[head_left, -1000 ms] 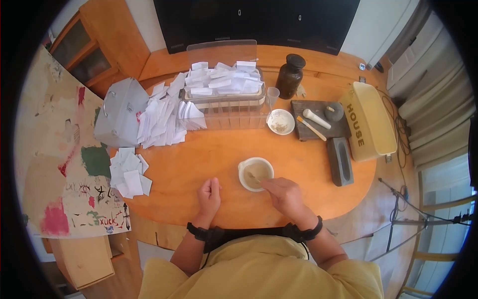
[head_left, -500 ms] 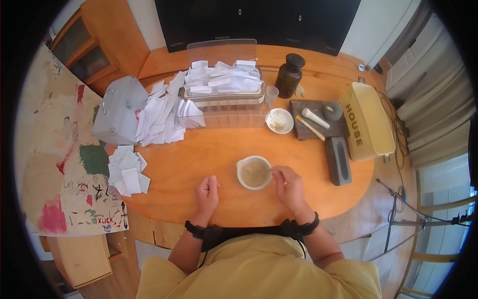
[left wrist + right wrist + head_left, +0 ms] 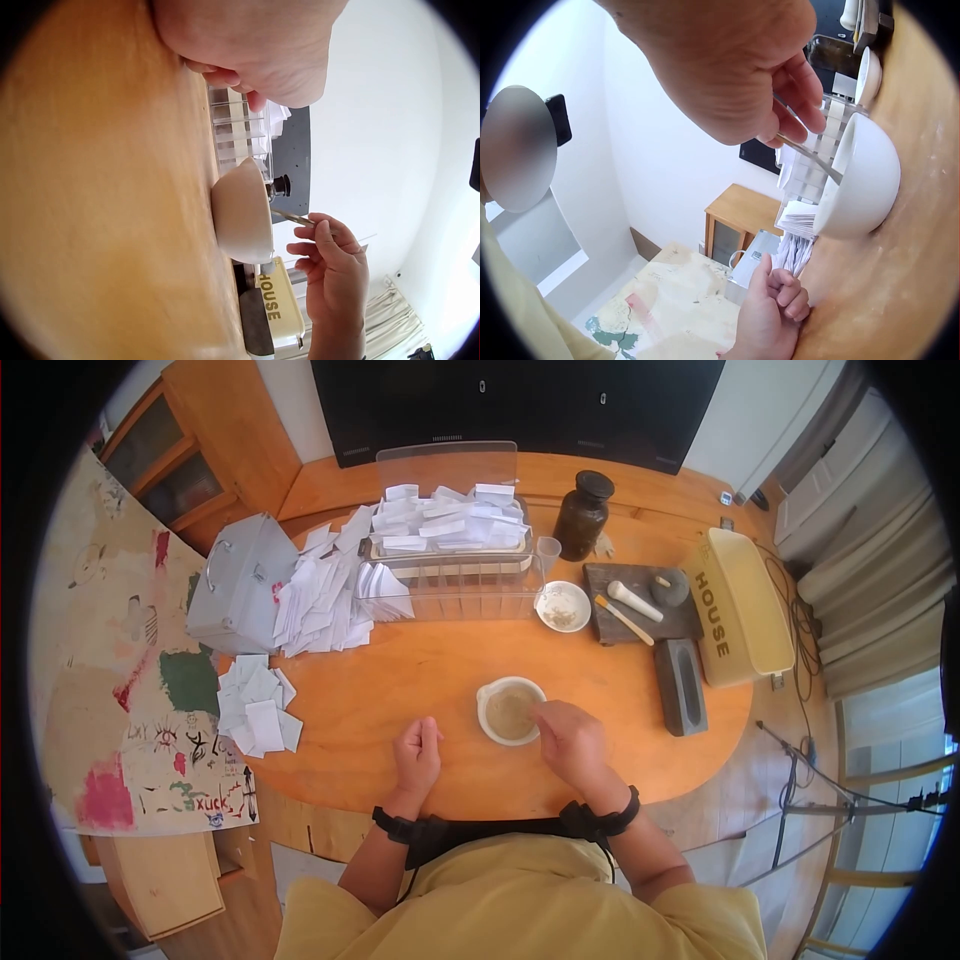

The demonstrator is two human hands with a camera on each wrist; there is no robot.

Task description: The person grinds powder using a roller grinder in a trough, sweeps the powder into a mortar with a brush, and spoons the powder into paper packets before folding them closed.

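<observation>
A white spouted bowl [image 3: 512,710] holding a pale brownish substance stands near the front of the table. At its right rim my right hand [image 3: 575,745] pinches a thin metallic utensil [image 3: 810,157], whose lower end dips inside the bowl. The utensil [image 3: 292,217] slants up to the thumb and fingertips in the left wrist view. Left of the bowl and apart from it, my left hand [image 3: 418,755] rests on its side on the table, its fingers loosely curled around nothing.
Behind stand a paper-filled clear rack [image 3: 450,575], a small white dish [image 3: 563,606], a dark jar [image 3: 583,515] and a dark board [image 3: 640,625] with tools. To the right are a grey block [image 3: 681,685] and a yellow bin [image 3: 740,605]; loose papers [image 3: 262,705] lie left.
My right hand shifted right to the bowl's edge, then came back left over the rim, still holding the utensil. The left hand has stayed almost in place.
</observation>
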